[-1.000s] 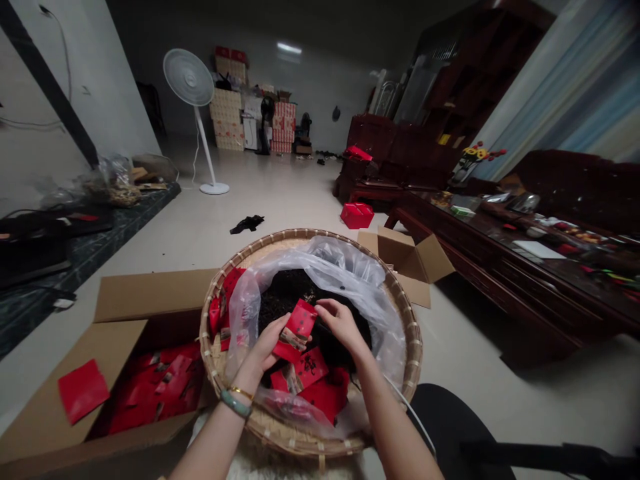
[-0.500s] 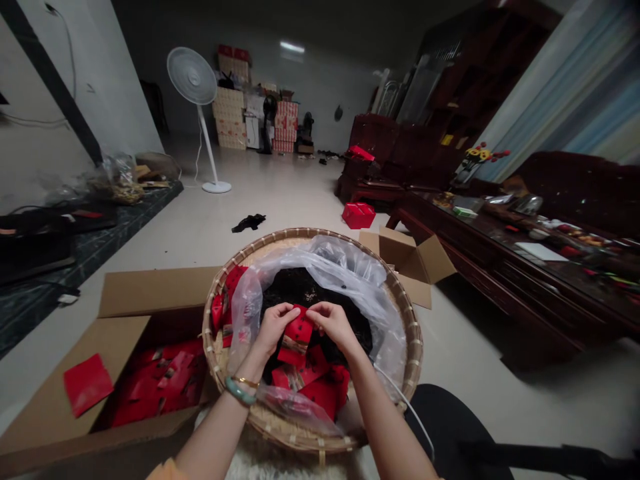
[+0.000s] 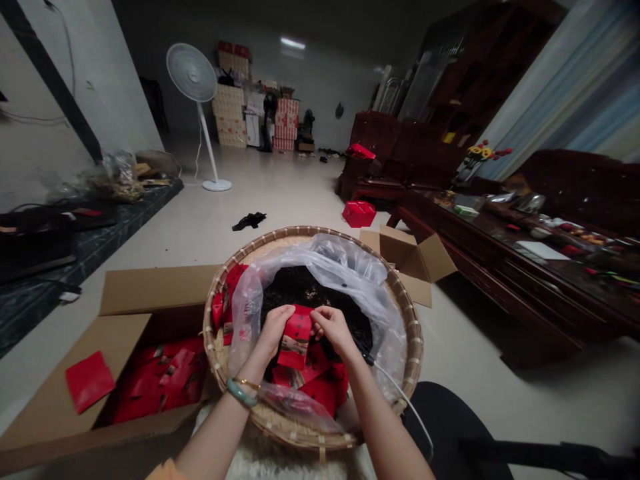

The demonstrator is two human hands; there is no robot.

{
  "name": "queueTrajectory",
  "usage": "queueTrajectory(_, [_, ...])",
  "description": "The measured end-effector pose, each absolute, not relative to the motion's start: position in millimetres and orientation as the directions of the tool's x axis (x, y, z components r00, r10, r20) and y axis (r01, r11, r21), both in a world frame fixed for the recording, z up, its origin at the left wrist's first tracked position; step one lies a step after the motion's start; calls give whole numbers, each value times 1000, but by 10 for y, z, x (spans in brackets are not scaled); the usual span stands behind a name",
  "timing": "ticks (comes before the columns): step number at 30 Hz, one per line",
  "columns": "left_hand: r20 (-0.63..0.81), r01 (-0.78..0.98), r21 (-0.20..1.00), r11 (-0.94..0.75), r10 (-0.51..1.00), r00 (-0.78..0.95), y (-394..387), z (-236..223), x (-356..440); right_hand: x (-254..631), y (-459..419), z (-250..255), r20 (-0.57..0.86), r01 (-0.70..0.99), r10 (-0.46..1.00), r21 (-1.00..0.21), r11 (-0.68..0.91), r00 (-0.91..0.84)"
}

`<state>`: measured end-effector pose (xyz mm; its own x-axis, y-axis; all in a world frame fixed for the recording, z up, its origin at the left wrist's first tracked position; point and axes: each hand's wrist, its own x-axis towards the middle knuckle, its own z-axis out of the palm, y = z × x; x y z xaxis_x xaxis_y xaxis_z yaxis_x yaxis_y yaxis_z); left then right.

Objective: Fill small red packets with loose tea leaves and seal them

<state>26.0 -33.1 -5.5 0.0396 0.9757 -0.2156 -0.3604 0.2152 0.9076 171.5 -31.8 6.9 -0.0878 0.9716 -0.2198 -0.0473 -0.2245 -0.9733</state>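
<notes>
Both hands pinch the top edge of a small red packet [image 3: 299, 333] with dark print and a picture band. My left hand [image 3: 274, 331] closes finger and thumb on its upper left corner; my right hand [image 3: 332, 328] grips the upper right corner. Under them, a clear plastic bag [image 3: 345, 270] lies spread in a round woven bamboo basket [image 3: 414, 333]. Dark loose material [image 3: 295, 283], its kind unclear, fills the bag. More red packets [image 3: 325, 390] rest on it just below my hands, and others [image 3: 231, 293] sit along the basket's left side.
On the left stands an open cardboard box [image 3: 120, 290] full of red packets, one lying on its flap. A smaller open box [image 3: 400, 247] is beyond the basket at right. A white cable [image 3: 407, 397] crosses the basket's right rim, near a black stool [image 3: 445, 433].
My hands have moved slightly apart at the packet's top. The packet now shows wider and flatter between them. A dark cable end has come into sight beside my right wrist.
</notes>
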Motion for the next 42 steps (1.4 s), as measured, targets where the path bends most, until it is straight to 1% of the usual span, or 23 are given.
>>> queueTrajectory(3, [-199, -339, 917, 212, 977, 71, -342, -27, 257, 1732, -327, 72, -205, -48, 976, -977, -208, -67])
queueTrajectory(6, [-216, -310, 921, 235, 972, 95, -363, 10, 278, 1715, -350, 92, -165, -29, 984, -986, -167, -60])
queueTrajectory(9, [-209, -308, 926, 220, 975, 68, -377, 13, 306, 1690, -369, 100, -133, 6, 989, -991, -133, -70])
queueTrajectory(12, [-199, -296, 934, 200, 979, 33, -361, -14, 291, 1731, -354, 83, -141, -14, 989, -990, -142, -52])
queueTrajectory(14, [-238, -312, 920, 237, 971, 37, -333, -37, 242, 1803, -314, 87, -147, -63, 989, -987, -147, -2])
queueTrajectory(16, [-289, -335, 899, 282, 957, 30, -306, -66, 179, 1865, -261, 140, -126, -128, 987, -985, -113, 100])
queueTrajectory(17, [-304, -305, 905, 296, 952, 23, -301, -83, 153, 1872, -237, 193, -107, -158, 982, -984, -82, 156])
queueTrajectory(19, [-301, -139, 944, 300, 954, 16, -324, -123, 128, 1803, -209, 358, -53, -207, 973, -978, -6, 224])
queueTrajectory(20, [-293, -46, 955, 294, 956, 26, -355, -143, 130, 1727, -208, 463, -26, -227, 979, -974, 21, 203])
queueTrajectory(21, [-282, 42, 959, 280, 958, 48, -399, -162, 140, 1629, -213, 576, -12, -264, 991, -964, 23, 130])
queueTrajectory(22, [-264, 117, 960, 256, 962, 69, -454, -179, 154, 1522, -224, 686, -8, -309, 1000, -951, -11, -9])
queueTrajectory(24, [-200, 262, 950, 170, 975, 93, -578, -202, 183, 1329, -242, 860, 11, -383, 958, -918, -103, -285])
queueTrajectory(25, [-161, 353, 928, 116, 982, 100, -633, -210, 190, 1268, -244, 905, 31, -421, 945, -900, -116, -327])
queueTrajectory(27, [-112, 505, 863, 33, 985, 127, -704, -213, 185, 1248, -228, 880, 35, -445, 947, -888, -118, -320])
queueTrajectory(28, [-114, 547, 837, 14, 982, 150, -711, -208, 173, 1288, -213, 811, 16, -422, 957, -900, -113, -290])
queueTrajectory(30, [-152, 570, 821, 6, 966, 210, -666, -180, 135, 1436, -182, 592, -50, -283, 967, -951, -123, -250])
queueTrajectory(31, [-173, 544, 839, 13, 954, 243, -619, -156, 114, 1526, -174, 464, -72, -176, 973, -978, -111, -217])
queueTrajectory(32, [-184, 493, 870, 28, 945, 270, -562, -128, 94, 1614, -173, 339, -55, -48, 986, -997, -64, -160])
queueTrajectory(33, [-187, 418, 907, 49, 937, 294, -502, -96, 79, 1692, -181, 226, 1, 104, 996, -995, 10, -94])
queueTrajectory(35, [-171, 261, 961, 91, 939, 299, -395, -33, 66, 1797, -214, 63, 151, 368, 987, -916, 160, -53])
queueTrajectory(37, [-157, 164, 980, 115, 949, 275, -330, 13, 75, 1827, -254, -7, 265, 522, 961, -810, 267, -81])
queueTrajectory(39, [-148, 120, 985, 121, 957, 250, -314, 31, 94, 1804, -285, -13, 356, 604, 928, -717, 349, -114])
queueTrajectory(42, [-137, 72, 990, 125, 969, 205, -339, 25, 105, 1738, -310, 6, 469, 672, 872, -602, 432, -140])
